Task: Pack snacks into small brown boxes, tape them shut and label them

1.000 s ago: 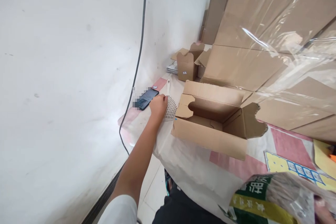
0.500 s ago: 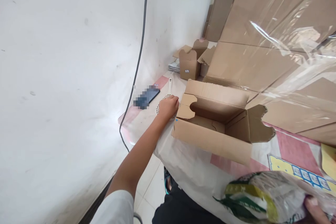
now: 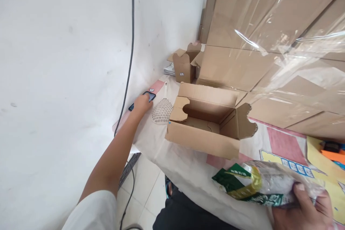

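White wall fills the whole left of the frame, with a dark cable (image 3: 131,39) running down it to the tiled floor at the lower left. My left hand (image 3: 142,103) reaches to the far left edge of the cloth-covered surface (image 3: 188,172) and lies flat on a dark phone (image 3: 148,96), fingers loose and not closed around it; my hand covers most of the phone, so I see only its upper corner and a sliver at its lower end. Just right of that lies a white perforated scoop (image 3: 162,110), bowl down, its handle pointing away toward the wall, close against the open cardboard box (image 3: 207,122). That box sits in the middle of the frame with its flaps spread, so its inside is open from above; its near wall hides part of the floor inside. Behind it stand smaller folded boxes (image 3: 184,65), and a stack of flat cartons under clear film (image 3: 269,36) fills the upper right. At the lower right my right hand (image 3: 304,212) is clamped around a green and clear bag (image 3: 258,187), held above the surface edge; its print is too blurred to read, and the frame cuts off my wrist.
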Demonstrator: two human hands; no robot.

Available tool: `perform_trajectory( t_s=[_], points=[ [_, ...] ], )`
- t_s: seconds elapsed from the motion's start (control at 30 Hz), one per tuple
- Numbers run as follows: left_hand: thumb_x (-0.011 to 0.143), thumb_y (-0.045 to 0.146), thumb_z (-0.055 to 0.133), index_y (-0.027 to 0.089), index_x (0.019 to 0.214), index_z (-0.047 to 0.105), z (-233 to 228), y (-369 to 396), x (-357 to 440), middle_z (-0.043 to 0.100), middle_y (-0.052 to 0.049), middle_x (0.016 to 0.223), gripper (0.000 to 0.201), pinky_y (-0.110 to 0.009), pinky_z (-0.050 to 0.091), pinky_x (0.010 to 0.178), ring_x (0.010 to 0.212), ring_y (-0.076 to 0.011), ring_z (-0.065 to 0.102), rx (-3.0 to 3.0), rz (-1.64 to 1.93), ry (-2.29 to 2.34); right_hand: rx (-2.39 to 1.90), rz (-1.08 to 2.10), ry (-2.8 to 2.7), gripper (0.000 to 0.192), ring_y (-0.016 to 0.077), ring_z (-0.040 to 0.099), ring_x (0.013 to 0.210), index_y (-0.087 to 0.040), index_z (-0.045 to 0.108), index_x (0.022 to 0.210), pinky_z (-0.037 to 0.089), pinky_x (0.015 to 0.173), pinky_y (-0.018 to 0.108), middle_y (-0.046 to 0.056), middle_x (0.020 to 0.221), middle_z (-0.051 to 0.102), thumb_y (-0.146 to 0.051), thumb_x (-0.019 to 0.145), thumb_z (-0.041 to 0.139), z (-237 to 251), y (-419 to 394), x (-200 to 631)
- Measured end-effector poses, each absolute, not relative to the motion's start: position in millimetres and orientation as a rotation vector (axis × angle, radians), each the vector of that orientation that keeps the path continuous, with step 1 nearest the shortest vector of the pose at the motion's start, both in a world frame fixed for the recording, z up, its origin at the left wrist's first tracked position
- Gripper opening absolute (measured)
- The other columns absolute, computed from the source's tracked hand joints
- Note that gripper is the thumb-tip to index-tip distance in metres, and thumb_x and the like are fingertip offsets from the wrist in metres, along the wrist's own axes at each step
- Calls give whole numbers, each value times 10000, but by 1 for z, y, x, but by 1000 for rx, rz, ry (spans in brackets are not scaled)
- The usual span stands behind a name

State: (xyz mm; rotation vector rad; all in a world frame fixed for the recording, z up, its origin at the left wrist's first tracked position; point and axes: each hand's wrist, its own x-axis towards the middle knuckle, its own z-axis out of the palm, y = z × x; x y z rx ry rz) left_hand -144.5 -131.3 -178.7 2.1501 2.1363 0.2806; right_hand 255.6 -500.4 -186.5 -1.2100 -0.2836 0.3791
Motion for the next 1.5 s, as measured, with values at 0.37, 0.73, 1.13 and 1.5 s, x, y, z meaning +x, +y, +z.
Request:
perform_trajectory(
  t_s=[0.37, 0.73, 1.13, 1.5],
  points=[
    [873, 256, 584, 168, 1098, 688, -169, -147, -145, 754, -140, 1017, 263, -347, 505, 862, 986, -297, 682, 2158, 343, 2081, -1160, 310, -231, 227, 191, 665, 791, -297, 677, 731, 621, 629, 331, -36, 840, 675, -257, 607, 863, -186, -498, 251],
    [1010, 390, 555, 281, 1027, 733, -144, -384, -121, 758, -24, 866, 209, -298, 588, 762, 807, -186, 729, 2297, 1274, 1266, -1057, 256, -701, 242, 118, 602, 726, -192, 605, 700, 516, 702, 266, -26, 786, 648, -201, 716, 847, -146, -495, 220],
    [621, 406, 966, 290, 1144, 761, -158, -450, -82, 707, -94, 1139, 575, -325, 611, 836, 1085, -266, 690, 1558, 1467, 1068, -1227, 618, -1845, 226, 180, 631, 834, -259, 631, 1090, 526, 663, 287, 25, 969, 661, -286, 892, 736, -34, -473, 145],
    [692, 640, 849, 310, 949, 771, -148, -423, -106, 776, 12, 938, 425, -266, 633, 789, 888, -186, 745, 601, 1654, 849, -1402, 166, -1373, 494, 306, 656, 1132, -326, 627, 1304, 585, 925, 515, 82, 1271, 647, -313, 837, 789, -103, -471, 199]
  ],
)
